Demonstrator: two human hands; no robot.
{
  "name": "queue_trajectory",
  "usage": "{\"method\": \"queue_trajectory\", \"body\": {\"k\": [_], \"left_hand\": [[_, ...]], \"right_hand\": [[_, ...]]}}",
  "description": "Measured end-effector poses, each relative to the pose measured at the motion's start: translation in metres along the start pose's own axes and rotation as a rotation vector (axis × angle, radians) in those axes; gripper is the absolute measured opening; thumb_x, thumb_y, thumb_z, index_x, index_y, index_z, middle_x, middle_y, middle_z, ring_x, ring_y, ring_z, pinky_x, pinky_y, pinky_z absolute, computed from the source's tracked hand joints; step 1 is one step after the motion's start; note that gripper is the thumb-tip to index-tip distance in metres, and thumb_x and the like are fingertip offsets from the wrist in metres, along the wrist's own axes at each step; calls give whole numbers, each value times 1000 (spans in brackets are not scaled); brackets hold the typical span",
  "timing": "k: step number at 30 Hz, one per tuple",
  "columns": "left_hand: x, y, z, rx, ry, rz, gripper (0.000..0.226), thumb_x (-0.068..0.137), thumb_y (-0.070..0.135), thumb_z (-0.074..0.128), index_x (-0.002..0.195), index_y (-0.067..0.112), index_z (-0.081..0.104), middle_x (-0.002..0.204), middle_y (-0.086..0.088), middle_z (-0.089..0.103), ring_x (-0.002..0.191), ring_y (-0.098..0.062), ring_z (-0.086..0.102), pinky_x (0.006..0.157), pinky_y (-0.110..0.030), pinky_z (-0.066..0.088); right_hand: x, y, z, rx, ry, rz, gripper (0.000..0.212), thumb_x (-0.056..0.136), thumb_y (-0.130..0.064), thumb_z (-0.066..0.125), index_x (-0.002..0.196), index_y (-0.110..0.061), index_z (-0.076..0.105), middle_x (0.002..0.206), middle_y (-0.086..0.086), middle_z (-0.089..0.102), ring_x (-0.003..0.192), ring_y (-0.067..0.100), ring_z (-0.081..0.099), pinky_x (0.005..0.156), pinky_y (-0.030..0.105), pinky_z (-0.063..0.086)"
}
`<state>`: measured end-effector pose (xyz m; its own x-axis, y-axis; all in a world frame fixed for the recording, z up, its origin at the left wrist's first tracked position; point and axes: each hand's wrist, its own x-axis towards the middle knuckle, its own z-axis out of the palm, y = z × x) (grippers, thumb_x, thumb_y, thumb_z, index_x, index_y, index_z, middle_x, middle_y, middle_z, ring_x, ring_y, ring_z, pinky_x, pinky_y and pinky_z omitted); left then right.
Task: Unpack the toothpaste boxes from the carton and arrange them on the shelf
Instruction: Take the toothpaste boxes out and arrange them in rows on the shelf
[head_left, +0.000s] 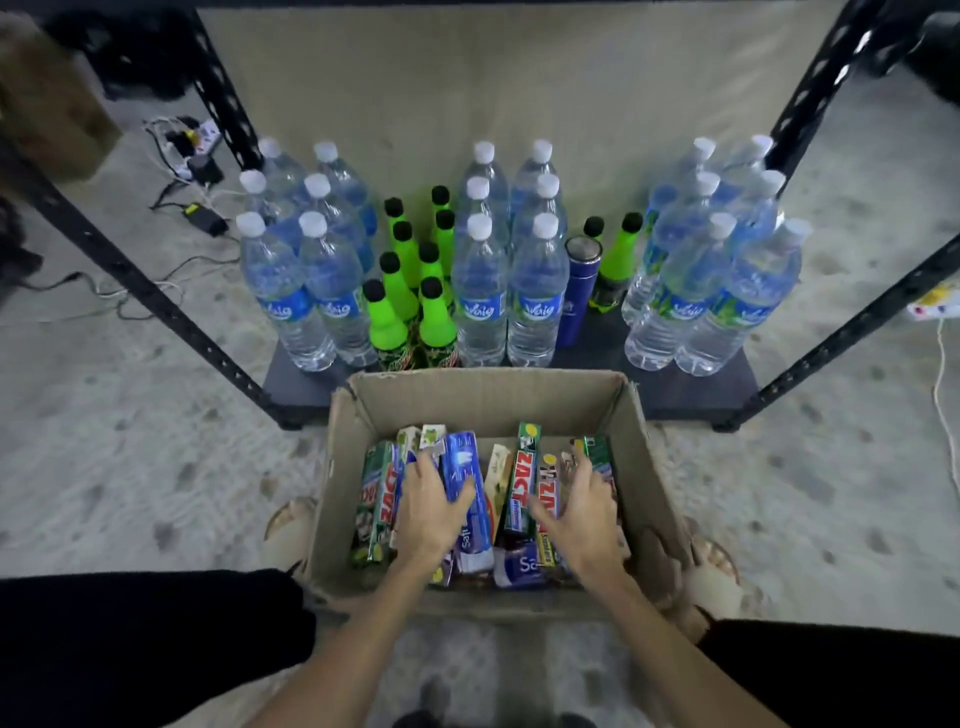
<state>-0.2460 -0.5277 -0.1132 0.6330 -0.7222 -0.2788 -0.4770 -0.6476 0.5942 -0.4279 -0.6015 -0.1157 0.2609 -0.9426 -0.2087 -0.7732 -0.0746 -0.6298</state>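
Observation:
An open cardboard carton (498, 397) stands on the floor in front of me, filled with several toothpaste boxes in green, red and blue. My left hand (431, 506) reaches into its left half; the thumb and fingers curl around a blue toothpaste box (465, 467). My right hand (582, 506) is in the right half, fingers spread and bent over a red and green Zact toothpaste box (546, 501), thumb against its side. The low dark shelf (691, 395) lies just beyond the carton.
The shelf holds several clear water bottles (480, 291), green soda bottles (387, 322) and a blue flask (576, 291). Black perforated shelf posts (156, 291) slant at both sides. Cables and power strips (197, 145) lie on the speckled floor. My sandalled feet flank the carton.

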Motion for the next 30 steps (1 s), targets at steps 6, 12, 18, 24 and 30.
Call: {"method": "queue_trajectory", "body": {"k": [6,12,18,24,30], "left_hand": [[6,-12,51,-18,-84,-120,94,86,58,66,153,16,16,127,-15,46,121,-33,44,98,-46,43],[7,-2,69,49,8,-152,93,91,47,65,157,12,9,130,-16,44,120,-29,43,96,-39,43],[1,-2,64,-32,57,-73,80,93,29,67,154,17,16,129,-10,53,120,-25,48,94,-38,47],[-9,11,38,-58,83,35,69,91,32,67,145,28,24,121,-1,61,105,-17,61,87,-40,57],[-18,39,-5,-31,178,104,61,90,35,68,140,28,34,117,1,64,97,-17,63,75,-35,54]], "right_hand": [[-3,22,48,-161,-78,186,113,73,-49,84,155,-20,12,134,16,55,124,31,54,105,44,43],[3,22,53,-182,27,157,109,72,-22,88,153,-23,14,118,13,65,107,28,64,94,44,53],[-6,21,39,-94,150,125,90,80,-11,78,153,-21,26,122,10,67,116,31,60,108,52,43],[-13,13,13,-54,256,18,72,85,-25,72,145,-31,34,119,-3,67,105,21,59,94,41,41],[-15,-2,-28,63,261,-98,67,84,-33,72,141,-35,37,110,-12,66,105,17,58,88,33,33]]}}
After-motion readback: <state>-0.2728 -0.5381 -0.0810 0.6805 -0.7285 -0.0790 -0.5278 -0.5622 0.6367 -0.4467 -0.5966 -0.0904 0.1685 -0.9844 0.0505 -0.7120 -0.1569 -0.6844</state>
